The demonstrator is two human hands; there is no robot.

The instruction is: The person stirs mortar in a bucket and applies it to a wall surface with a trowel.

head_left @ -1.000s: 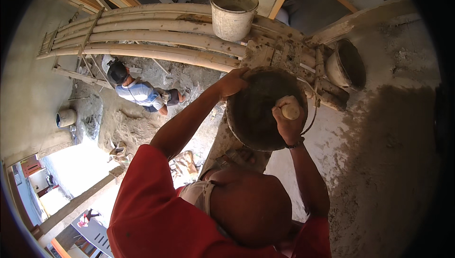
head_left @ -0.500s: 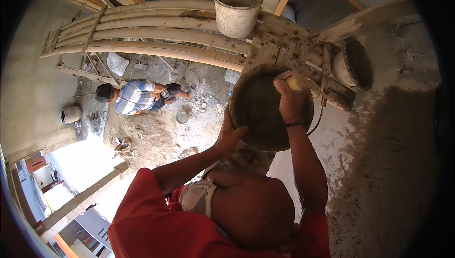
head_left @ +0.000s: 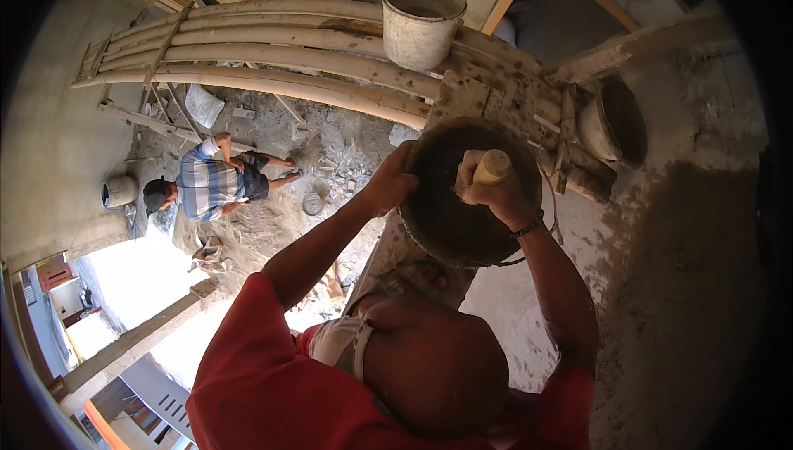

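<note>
A dark round mortar pan (head_left: 462, 227) rests on a plank of the bamboo scaffold in front of me. My left hand (head_left: 388, 183) grips its left rim. My right hand (head_left: 498, 194) is closed around a pale wooden tool handle (head_left: 492, 166) held over the inside of the pan; the tool's working end is hidden. My own head and red shirt fill the lower middle of the view.
A dirty white bucket (head_left: 421, 20) stands on the bamboo poles (head_left: 273, 45) behind the pan. A second pan (head_left: 615, 123) lies to the right. A wet plastered wall (head_left: 677, 301) runs along the right. Far below, a person in a striped shirt (head_left: 211, 187) crouches on rubble.
My left hand moved from the pan's lower edge up to its left rim. My right hand with the handle came down from the top rim to the pan's middle.
</note>
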